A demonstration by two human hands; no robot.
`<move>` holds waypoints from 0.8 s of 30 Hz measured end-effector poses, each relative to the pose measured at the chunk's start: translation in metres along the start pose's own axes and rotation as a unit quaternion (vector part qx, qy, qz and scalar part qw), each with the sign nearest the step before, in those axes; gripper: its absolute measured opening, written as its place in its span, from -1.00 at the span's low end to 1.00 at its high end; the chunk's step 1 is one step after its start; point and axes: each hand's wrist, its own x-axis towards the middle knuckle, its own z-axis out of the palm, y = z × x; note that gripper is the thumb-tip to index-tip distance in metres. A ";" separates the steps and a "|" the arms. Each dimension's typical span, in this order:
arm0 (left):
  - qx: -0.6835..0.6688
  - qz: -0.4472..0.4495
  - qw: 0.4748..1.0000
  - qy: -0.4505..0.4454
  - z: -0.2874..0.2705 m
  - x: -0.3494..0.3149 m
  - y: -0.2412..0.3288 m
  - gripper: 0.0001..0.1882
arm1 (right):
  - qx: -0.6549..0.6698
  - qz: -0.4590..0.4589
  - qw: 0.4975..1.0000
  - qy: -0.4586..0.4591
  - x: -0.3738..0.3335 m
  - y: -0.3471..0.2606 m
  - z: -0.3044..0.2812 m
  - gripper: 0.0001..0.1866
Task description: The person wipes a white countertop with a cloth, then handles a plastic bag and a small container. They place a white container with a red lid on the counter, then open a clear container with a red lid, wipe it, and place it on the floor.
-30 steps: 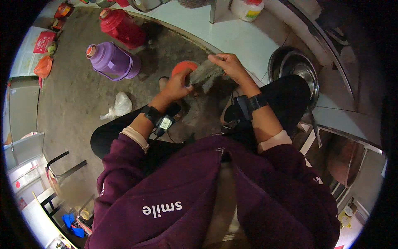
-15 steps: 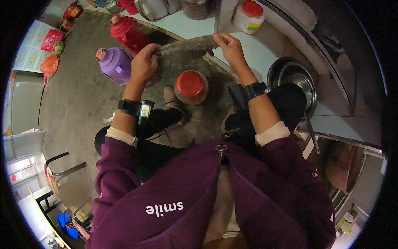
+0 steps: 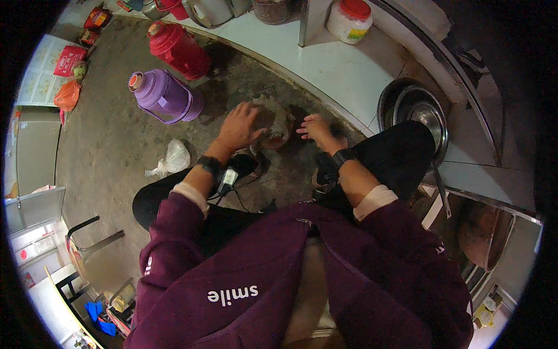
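Between my feet stands a jar (image 3: 275, 141), mostly hidden; a reddish part shows under a grey cloth (image 3: 278, 119), which appears to lie draped over its top. My left hand (image 3: 238, 126) is open beside the cloth's left side, palm down, with its fingers spread. On the other side, my right hand (image 3: 317, 129) is also open, its fingers pointing toward the cloth with a small gap between. Neither hand grips anything. The cloth blends with the floor, so its exact edges are hard to make out.
A purple thermos flask (image 3: 168, 96) and a red thermos flask (image 3: 180, 51) stand at the far left. A white plastic bag (image 3: 174, 157) lies by my left knee. To the right are metal basins (image 3: 424, 110) and a red-lidded jar (image 3: 350, 22) on a tiled ledge (image 3: 343, 75).
Both hands have come down and nearer, letting go of the grey cloth they held stretched. The cloth now covers the red-lidded jar. The white bag has come into fuller view.
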 end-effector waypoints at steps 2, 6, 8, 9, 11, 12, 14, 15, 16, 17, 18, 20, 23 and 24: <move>0.013 0.070 0.997 0.003 0.006 0.021 -0.003 -0.31 | 0.047 -0.079 0.995 -0.047 0.001 0.019 0.002 -0.80; 0.053 0.108 0.993 -0.015 0.017 0.033 -0.003 -0.23 | 0.031 0.072 0.996 -0.033 0.006 0.024 0.020 -0.79; 0.012 0.087 0.996 -0.025 0.022 0.024 -0.001 -0.20 | 0.048 0.137 0.989 -0.019 0.004 0.015 0.028 -0.77; -0.009 0.077 0.997 -0.031 0.024 0.019 -0.001 -0.18 | 0.097 0.150 0.983 -0.045 0.000 0.009 0.030 -0.73; -0.078 0.064 0.995 -0.001 0.028 0.013 -0.005 -0.23 | 0.206 0.178 0.959 -0.080 -0.012 0.001 0.033 -0.64; -0.105 0.041 0.994 -0.004 0.030 0.010 -0.007 -0.25 | 0.223 0.160 0.952 -0.133 -0.018 -0.002 0.032 -0.63; -0.168 0.047 0.985 -0.010 0.033 0.013 -0.015 -0.30 | 0.263 0.149 0.933 -0.196 -0.025 -0.006 0.031 -0.61; -0.197 0.043 0.979 -0.020 0.035 0.017 -0.019 -0.32 | 0.231 0.133 0.955 -0.134 -0.026 -0.007 0.032 -0.59; -0.174 0.048 0.983 -0.025 0.036 0.018 -0.022 -0.32 | 0.207 0.098 0.969 -0.096 -0.026 -0.007 0.033 -0.57; -0.152 0.053 0.986 -0.031 0.037 0.019 -0.024 -0.33 | 0.185 0.074 0.979 -0.044 -0.026 -0.008 0.034 -0.55; -0.134 0.051 0.989 -0.038 0.037 0.019 -0.025 -0.33 | 0.191 0.058 0.978 -0.053 -0.025 -0.008 0.036 -0.55; -0.088 0.042 0.994 -0.056 0.037 0.016 -0.024 -0.32 | 0.210 0.069 0.975 -0.015 -0.024 -0.011 0.037 -0.55; -0.070 0.043 0.995 -0.057 0.033 0.014 -0.017 -0.24 | 0.203 0.168 0.963 -0.055 -0.032 -0.014 0.027 -0.55; -0.070 0.045 0.995 -0.057 0.031 0.014 -0.015 -0.21 | 0.161 0.186 0.966 -0.083 -0.035 -0.014 0.024 -0.59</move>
